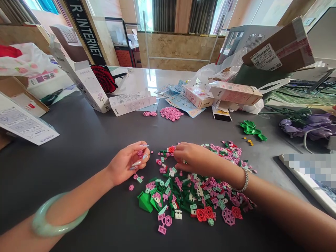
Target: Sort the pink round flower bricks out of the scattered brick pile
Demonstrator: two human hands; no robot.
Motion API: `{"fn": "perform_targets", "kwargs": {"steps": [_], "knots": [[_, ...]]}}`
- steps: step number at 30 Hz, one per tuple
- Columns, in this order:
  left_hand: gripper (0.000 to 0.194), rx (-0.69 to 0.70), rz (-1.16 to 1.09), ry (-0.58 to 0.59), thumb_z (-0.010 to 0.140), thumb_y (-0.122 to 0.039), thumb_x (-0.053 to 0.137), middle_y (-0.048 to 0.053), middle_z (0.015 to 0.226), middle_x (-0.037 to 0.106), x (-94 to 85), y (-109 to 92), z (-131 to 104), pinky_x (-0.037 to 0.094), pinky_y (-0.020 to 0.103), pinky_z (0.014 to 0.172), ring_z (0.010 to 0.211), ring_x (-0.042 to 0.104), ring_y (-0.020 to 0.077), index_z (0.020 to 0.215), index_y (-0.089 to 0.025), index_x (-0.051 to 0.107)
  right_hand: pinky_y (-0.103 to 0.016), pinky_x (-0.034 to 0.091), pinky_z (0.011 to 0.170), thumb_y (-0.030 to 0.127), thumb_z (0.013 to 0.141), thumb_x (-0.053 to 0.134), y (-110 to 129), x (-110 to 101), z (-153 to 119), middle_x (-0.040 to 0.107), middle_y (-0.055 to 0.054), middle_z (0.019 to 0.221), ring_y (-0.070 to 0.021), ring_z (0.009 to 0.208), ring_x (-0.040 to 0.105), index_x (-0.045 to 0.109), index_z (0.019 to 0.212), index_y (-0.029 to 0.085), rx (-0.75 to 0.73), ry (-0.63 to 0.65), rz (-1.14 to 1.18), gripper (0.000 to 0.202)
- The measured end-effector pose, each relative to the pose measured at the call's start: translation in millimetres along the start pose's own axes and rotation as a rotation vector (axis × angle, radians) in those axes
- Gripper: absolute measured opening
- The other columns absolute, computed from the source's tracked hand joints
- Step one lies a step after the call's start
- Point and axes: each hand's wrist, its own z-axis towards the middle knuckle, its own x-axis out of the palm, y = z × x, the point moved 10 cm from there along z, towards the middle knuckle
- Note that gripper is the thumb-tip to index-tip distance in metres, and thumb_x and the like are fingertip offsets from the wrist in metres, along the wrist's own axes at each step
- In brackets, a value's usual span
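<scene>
A wide heap of small building pieces point(194, 196) in pink, green, white and red lies on the dark table point(91, 210). Left of the heap, my left hand point(131, 161) is turned palm up with curled fingers around a small pink piece point(140, 153). My right hand point(187, 157) reaches over the heap's upper edge, beside a red rose piece point(171, 149); its fingers are bent down, and whatever is between them is hidden. Farther back lie a pink cluster of flower pieces point(171, 113) and a smaller pink group point(149, 113).
Opened white boxes point(131, 103) and printed sheets point(183, 105) stand behind the pieces. On the right are green leaf pieces point(253, 130), yellow bits point(248, 141), purple flowers point(309, 124) and a white-edged device point(309, 182). A brown carton point(283, 49) leans at the back right.
</scene>
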Motion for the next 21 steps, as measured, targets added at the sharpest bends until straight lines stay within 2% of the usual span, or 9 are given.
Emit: {"fn": "perform_targets", "kwargs": {"steps": [5, 8, 10, 13, 16, 18, 21], "knots": [[0.021, -0.003, 0.001, 0.006, 0.085, -0.011, 0.049, -0.002, 0.057, 0.05, -1.2, 0.7, 0.8, 0.032, 0.014, 0.036, 0.038, 0.032, 0.0036, 0.065, -0.015, 0.052, -0.031, 0.035, 0.068, 0.021, 0.089, 0.058, 4.5, -4.2, 1.4, 0.051, -0.003, 0.081, -0.0155, 0.073, 0.043, 0.056, 0.075, 0.016, -0.041, -0.033, 0.031, 0.015], [0.018, -0.003, -0.004, 0.006, 0.084, -0.011, 0.049, -0.002, 0.057, 0.051, -1.5, 0.8, 1.5, 0.032, 0.014, 0.036, 0.038, 0.032, 0.0036, 0.067, -0.015, 0.053, -0.028, 0.037, 0.068, 0.025, 0.089, 0.06, -8.4, -18.9, 8.4, 0.054, -0.003, 0.084, -0.0138, 0.074, 0.048, 0.057, 0.076, 0.016, -0.019, -0.092, 0.174, 0.016], [0.017, -0.003, -0.01, 0.004, 0.084, -0.011, 0.05, -0.002, 0.057, 0.051, -1.5, 0.7, 1.8, 0.032, 0.014, 0.035, 0.038, 0.033, 0.0037, 0.067, -0.015, 0.054, -0.026, 0.037, 0.066, 0.026, 0.088, 0.062, -36.0, -31.8, 17.0, 0.056, -0.002, 0.083, -0.0123, 0.072, 0.05, 0.057, 0.076, 0.017, 0.084, -0.159, 0.226, 0.016], [0.017, 0.004, -0.022, 0.007, 0.083, -0.011, 0.051, -0.002, 0.057, 0.05, -0.6, -0.5, 1.6, 0.032, 0.015, 0.036, 0.039, 0.033, 0.0038, 0.067, -0.015, 0.053, -0.026, 0.037, 0.064, 0.027, 0.085, 0.066, -101.1, -49.6, 27.5, 0.057, 0.0, 0.073, -0.0121, 0.067, 0.05, 0.057, 0.073, 0.017, 0.377, -0.288, 0.166, 0.017], [0.017, 0.007, -0.03, 0.011, 0.083, -0.012, 0.052, -0.002, 0.057, 0.051, 0.3, -1.1, 1.0, 0.032, 0.015, 0.036, 0.039, 0.035, 0.0042, 0.067, -0.015, 0.053, -0.029, 0.035, 0.061, 0.028, 0.086, 0.064, -149.8, -57.1, 38.4, 0.059, -0.003, 0.073, -0.0147, 0.067, 0.05, 0.06, 0.078, 0.016, 0.527, -0.367, 0.105, 0.015], [0.015, 0.008, -0.034, 0.011, 0.082, -0.012, 0.053, -0.002, 0.057, 0.051, 0.5, -1.1, 0.5, 0.033, 0.015, 0.037, 0.04, 0.036, 0.0047, 0.068, -0.016, 0.054, -0.029, 0.035, 0.061, 0.028, 0.086, 0.064, -171.7, -56.8, 44.4, 0.062, -0.005, 0.077, -0.0164, 0.07, 0.053, 0.063, 0.082, 0.015, 0.596, -0.39, 0.074, 0.014], [0.012, 0.011, -0.04, 0.012, 0.081, -0.012, 0.054, -0.002, 0.057, 0.052, 0.4, -1.0, 0.5, 0.034, 0.015, 0.037, 0.041, 0.037, 0.005, 0.069, -0.016, 0.054, -0.029, 0.038, 0.063, 0.028, 0.088, 0.061, -189.2, -53.2, 52.0, 0.066, -0.008, 0.083, -0.0188, 0.076, 0.057, 0.067, 0.087, 0.015, 0.663, -0.399, 0.045, 0.014]]}}
